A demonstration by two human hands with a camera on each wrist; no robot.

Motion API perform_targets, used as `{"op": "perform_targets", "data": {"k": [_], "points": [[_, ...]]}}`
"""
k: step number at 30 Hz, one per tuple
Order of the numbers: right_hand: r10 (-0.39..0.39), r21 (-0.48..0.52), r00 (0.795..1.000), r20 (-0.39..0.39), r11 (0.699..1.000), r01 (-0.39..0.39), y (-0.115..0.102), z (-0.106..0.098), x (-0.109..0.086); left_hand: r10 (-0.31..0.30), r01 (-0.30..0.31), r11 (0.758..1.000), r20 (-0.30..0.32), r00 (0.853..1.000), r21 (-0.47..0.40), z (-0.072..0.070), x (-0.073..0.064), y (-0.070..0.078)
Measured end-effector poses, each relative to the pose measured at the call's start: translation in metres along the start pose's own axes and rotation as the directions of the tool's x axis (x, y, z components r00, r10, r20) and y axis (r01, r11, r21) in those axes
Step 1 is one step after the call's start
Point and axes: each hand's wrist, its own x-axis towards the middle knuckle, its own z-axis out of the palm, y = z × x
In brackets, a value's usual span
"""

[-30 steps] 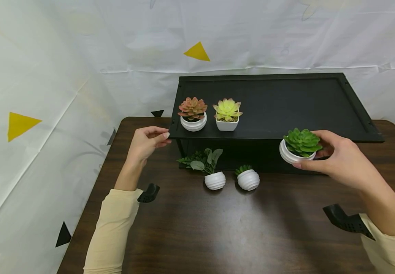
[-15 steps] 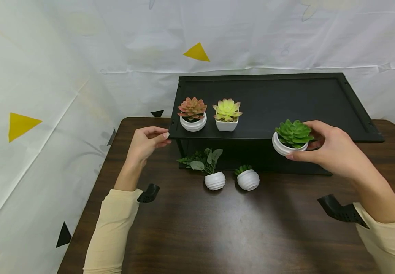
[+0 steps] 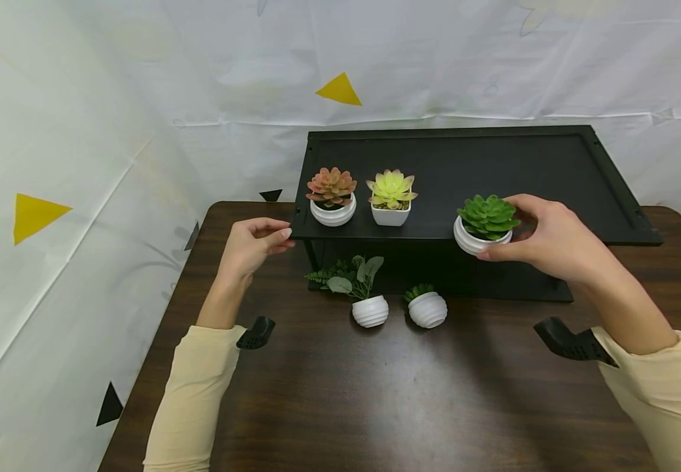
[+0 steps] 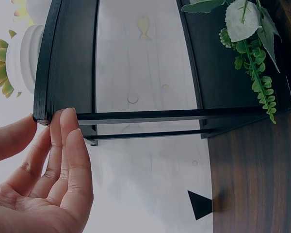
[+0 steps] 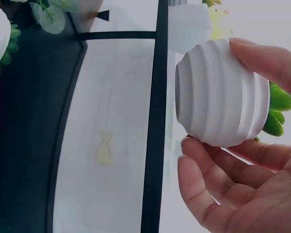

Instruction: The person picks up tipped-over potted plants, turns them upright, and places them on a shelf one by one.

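My right hand [image 3: 552,239] grips a green succulent in a white ribbed pot [image 3: 484,223] just above the front edge of the black shelf [image 3: 523,170]. The right wrist view shows thumb and fingers of that hand [image 5: 242,184] wrapped round the pot [image 5: 218,99], its base toward the camera. My left hand [image 3: 254,246] is at the shelf's left front corner. Its nearly straight fingertips [image 4: 63,121] touch that corner and hold nothing.
On the shelf's left end stand a pink succulent [image 3: 332,195] and a yellow-green succulent [image 3: 391,196]. On the brown table [image 3: 375,406] in front of the shelf stand a leafy plant [image 3: 369,310] and a small green plant [image 3: 427,308], both in white pots. White sheeting hangs behind.
My right hand has carried the green succulent up and to the left, from below the shelf's front edge to just above it. The left hand has stayed at the corner.
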Motion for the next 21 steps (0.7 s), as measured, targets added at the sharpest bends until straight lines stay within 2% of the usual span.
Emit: {"op": "perform_targets", "data": {"k": [6,21], "points": [[0.013,-0.008,0.999,0.051,1.0,-0.013,-0.001,-0.001,0.008,0.001,-0.001,1.0,-0.001,1.0,0.0,0.0,0.0,0.0],[0.02,-0.01,0.998,0.064,1.0,-0.019,-0.007,-0.004,0.023,-0.009,0.009,1.0,0.004,1.0,0.003,-0.001,0.001,0.001]]}}
